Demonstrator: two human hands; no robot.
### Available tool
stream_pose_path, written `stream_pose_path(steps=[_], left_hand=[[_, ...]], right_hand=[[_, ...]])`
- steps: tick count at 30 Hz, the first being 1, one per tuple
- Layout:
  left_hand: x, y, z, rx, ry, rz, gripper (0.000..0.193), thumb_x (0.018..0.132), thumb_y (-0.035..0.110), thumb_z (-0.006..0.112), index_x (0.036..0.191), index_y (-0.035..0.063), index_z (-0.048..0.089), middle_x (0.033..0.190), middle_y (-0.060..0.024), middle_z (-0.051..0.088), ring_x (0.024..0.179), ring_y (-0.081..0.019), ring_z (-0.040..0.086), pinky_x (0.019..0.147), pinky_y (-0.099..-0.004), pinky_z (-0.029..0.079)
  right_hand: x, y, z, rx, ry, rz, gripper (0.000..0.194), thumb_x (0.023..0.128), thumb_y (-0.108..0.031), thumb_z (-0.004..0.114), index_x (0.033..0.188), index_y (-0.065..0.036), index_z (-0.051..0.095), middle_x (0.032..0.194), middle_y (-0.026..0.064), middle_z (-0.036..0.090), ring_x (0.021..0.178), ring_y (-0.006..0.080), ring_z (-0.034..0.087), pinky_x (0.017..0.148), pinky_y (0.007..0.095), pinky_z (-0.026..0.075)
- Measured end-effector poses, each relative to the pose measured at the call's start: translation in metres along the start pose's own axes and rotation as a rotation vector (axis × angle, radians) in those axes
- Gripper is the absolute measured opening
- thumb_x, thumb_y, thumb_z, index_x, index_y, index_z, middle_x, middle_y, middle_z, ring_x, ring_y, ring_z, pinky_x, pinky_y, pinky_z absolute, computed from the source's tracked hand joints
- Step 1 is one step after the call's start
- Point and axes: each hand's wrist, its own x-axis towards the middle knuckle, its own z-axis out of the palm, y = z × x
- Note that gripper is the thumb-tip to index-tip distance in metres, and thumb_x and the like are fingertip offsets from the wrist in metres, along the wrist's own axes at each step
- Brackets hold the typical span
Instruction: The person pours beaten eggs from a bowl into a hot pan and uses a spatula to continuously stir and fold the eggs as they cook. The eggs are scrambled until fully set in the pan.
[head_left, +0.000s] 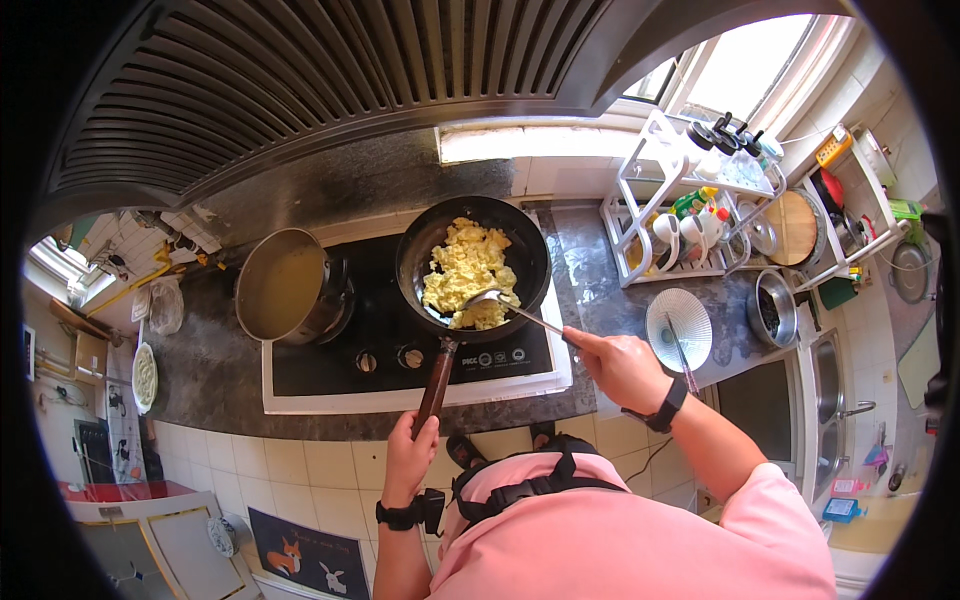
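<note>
Scrambled eggs (469, 262), yellow and in soft lumps, lie in a black wok (529, 277) on the right side of the gas cooktop (322, 375). My left hand (411, 454) grips the wok's brown wooden handle (437, 382) near its end. In my right hand (619, 367) is a metal spatula (529, 315), held by its dark grip. The spatula's head rests against the lower part of the eggs, inside the wok.
Left of the wok stands a steel pot (281, 289) of cloudy liquid. A range hood (337, 67) hangs over the cooktop. To the right are a white bowl (675, 319) with chopsticks, a steel bowl (772, 307) and a white rack (622, 225) of bottles. A plate (145, 379) sits far left.
</note>
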Motion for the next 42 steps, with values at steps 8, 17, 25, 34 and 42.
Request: stream_pose_path(steps=[8,17,25,34,42], left_hand=[[-0.005,-0.001,0.001,-0.044,0.0,0.018,0.03,0.108,0.021,0.061,0.13,0.0006,0.059,0.083,-0.0009,0.064,0.062,-0.0038,0.052,0.052,-0.02,0.039],[-0.011,-0.002,0.0,-0.066,0.009,0.012,0.031,0.109,0.017,0.058,0.136,0.0024,0.055,0.088,-0.0023,0.065,0.063,-0.004,0.053,0.052,-0.0197,0.04],[-0.011,-0.006,0.003,-0.082,0.045,0.022,0.028,0.109,0.018,0.059,0.133,0.0028,0.056,0.085,0.0003,0.061,0.063,-0.0039,0.051,0.052,-0.0197,0.04],[-0.009,-0.009,0.004,-0.045,0.054,0.032,0.029,0.109,0.019,0.059,0.132,0.0021,0.056,0.086,0.0003,0.061,0.063,-0.0043,0.051,0.053,-0.0203,0.04],[-0.012,-0.005,0.006,-0.042,0.062,0.037,0.028,0.109,0.018,0.058,0.132,0.0014,0.056,0.085,0.0007,0.06,0.063,-0.0044,0.051,0.053,-0.0207,0.04]], right_hand=[[0.005,-0.004,-0.02,-0.036,-0.013,-0.042,0.036,0.1,-0.016,0.061,0.135,-0.013,0.07,0.076,0.0241,0.07,0.07,0.0434,0.069,0.066,0.0541,0.056],[0.008,-0.003,-0.03,-0.014,-0.086,-0.022,0.042,0.098,-0.014,0.064,0.139,-0.014,0.068,0.079,0.0253,0.069,0.072,0.0441,0.068,0.067,0.051,0.055],[0.022,0.006,-0.003,-0.041,-0.086,-0.045,0.04,0.099,-0.015,0.063,0.138,-0.016,0.069,0.076,0.0227,0.069,0.07,0.0435,0.068,0.066,0.0524,0.055],[0.068,-0.006,0.062,-0.026,0.162,-0.145,0.046,0.1,-0.018,0.063,0.146,-0.017,0.06,0.075,0.0168,0.069,0.067,0.0393,0.068,0.061,0.0511,0.054],[0.047,0.026,0.026,-0.28,0.025,-0.253,0.05,0.097,-0.016,0.067,0.146,-0.024,0.064,0.069,0.0094,0.06,0.062,0.03,0.066,0.057,0.0437,0.054]])
